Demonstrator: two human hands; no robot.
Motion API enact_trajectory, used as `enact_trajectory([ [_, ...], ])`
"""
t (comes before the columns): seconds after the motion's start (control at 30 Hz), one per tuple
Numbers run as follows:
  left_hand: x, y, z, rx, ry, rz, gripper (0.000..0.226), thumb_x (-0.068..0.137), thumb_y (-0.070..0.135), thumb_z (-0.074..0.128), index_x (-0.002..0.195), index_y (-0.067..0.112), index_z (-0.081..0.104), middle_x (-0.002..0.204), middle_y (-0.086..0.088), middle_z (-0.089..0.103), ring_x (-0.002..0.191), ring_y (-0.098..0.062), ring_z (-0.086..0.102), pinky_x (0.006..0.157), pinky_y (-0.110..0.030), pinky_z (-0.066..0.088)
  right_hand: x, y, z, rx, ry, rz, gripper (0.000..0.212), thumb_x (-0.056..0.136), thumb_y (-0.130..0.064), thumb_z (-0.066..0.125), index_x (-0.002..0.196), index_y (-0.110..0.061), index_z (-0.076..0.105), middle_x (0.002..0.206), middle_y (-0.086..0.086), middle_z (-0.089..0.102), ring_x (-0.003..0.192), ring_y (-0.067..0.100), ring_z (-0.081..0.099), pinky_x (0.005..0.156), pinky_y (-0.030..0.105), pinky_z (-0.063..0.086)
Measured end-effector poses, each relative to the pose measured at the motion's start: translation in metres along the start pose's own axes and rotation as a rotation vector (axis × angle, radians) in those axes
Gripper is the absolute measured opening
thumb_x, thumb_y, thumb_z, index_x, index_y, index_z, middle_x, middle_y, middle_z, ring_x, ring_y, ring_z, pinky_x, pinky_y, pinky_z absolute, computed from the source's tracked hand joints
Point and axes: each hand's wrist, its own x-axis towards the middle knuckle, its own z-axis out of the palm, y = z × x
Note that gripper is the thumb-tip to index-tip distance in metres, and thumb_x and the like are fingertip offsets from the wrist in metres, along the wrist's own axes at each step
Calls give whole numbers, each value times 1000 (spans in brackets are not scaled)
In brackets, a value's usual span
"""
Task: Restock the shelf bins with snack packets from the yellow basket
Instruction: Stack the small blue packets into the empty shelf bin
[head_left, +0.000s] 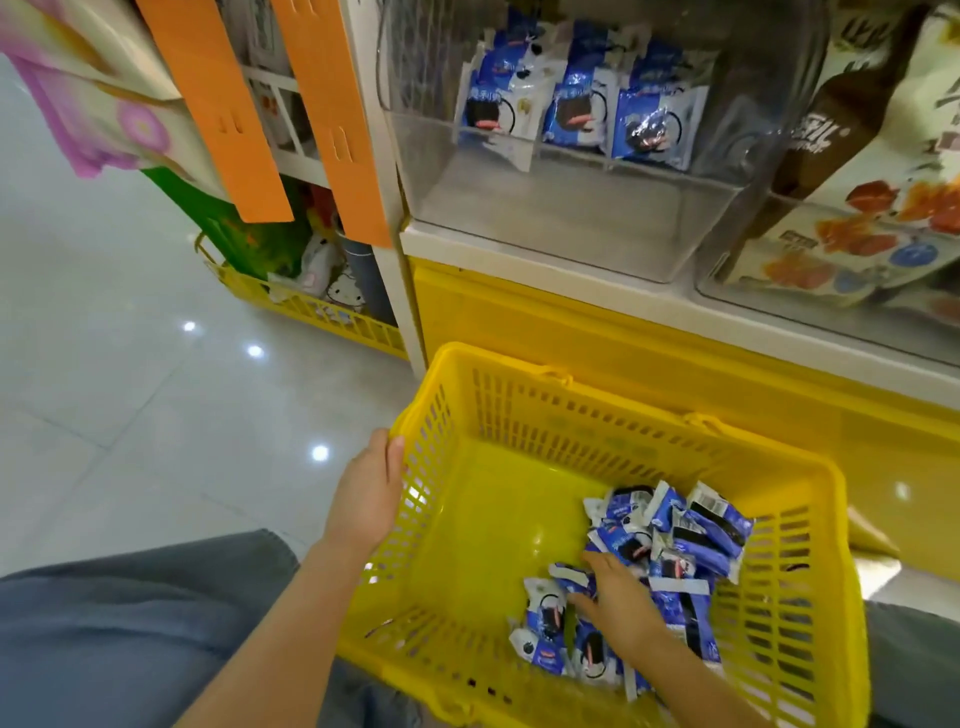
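A yellow slatted basket (519, 405) sits in front of me, below the shelf. Several blue-and-white snack packets (691, 535) are heaped in its right half. My left hand (363, 493) grips the basket's left rim. My right hand (618, 603) lies on top of the packet heap with its fingers bent down among the packets; whether it grips one is hidden. Above, a clear plastic shelf bin (571, 218) holds three of the same blue packets (576, 98) standing upright at its back.
A second clear bin (831, 317) at the right holds large cream and orange snack bags. The shelf base is yellow (649, 353). Orange strips (332, 119) hang at the upper left over another yellow basket (311, 312) of goods. Glossy tiled floor spreads to the left.
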Motion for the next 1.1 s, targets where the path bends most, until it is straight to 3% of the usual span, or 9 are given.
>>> enact_trajectory([
  [0.1,0,1,0,0,3,-1,30,99,31,32,90,7,48,82,-17,65,77,-34,61,67,-43,46,9,-9,3,-142,73,-3,37,97,-37,45,131,-22,45,134,0,49,119,17,49,83,28,44],
  [0.2,0,1,1,20,26,2,30,99,31,33,88,7,48,82,-17,64,77,-35,60,67,-43,45,14,-13,4,-230,117,2,16,101,-24,39,105,-21,54,104,2,61,93,18,61,62,24,36],
  [0.33,1,0,3,62,47,-2,28,99,30,34,83,9,44,75,-18,58,74,-38,56,62,-40,38,18,-5,-9,-289,81,-14,12,98,-9,40,90,-14,47,92,10,61,84,25,61,60,29,32],
  [0.47,-3,8,2,154,118,-2,24,97,24,40,106,5,52,103,-19,55,96,-38,53,76,-43,42,4,-9,-39,-98,147,-36,18,100,-15,41,104,-9,57,93,12,66,77,26,61,61,35,41],
  [0.6,-14,29,7,330,228,252,37,80,1,61,117,-1,54,107,-21,54,97,-40,53,82,-46,44,-20,-23,-73,113,279,-223,16,99,-21,45,94,-13,59,75,6,63,59,17,55,57,30,42],
  [0.67,-29,40,20,217,75,370,35,86,8,59,120,4,52,113,-13,52,105,-30,52,88,-39,42,-34,-33,-86,212,327,-317,14,97,-19,48,88,-17,58,62,1,54,48,8,44,50,18,33],
  [0.83,-68,61,47,-458,-619,50,27,92,31,52,118,33,43,120,8,49,107,-1,50,85,-15,42,-58,-58,-94,451,280,-384,15,95,-17,52,83,-21,60,68,-2,60,59,1,56,56,12,43],
  [0.93,-76,65,52,-618,-668,6,17,89,27,59,105,31,54,103,5,65,89,-1,61,78,-20,49,-63,-68,-88,682,234,-359,16,95,-15,51,86,-18,63,77,-4,64,67,2,62,62,17,52],
  [1.1,-71,57,53,-642,-537,-43,17,87,27,62,102,19,59,103,-6,67,93,-14,63,81,-27,49,-56,-45,-58,829,314,-211,15,98,-19,44,99,-21,59,97,-5,69,85,5,67,76,20,54],
])
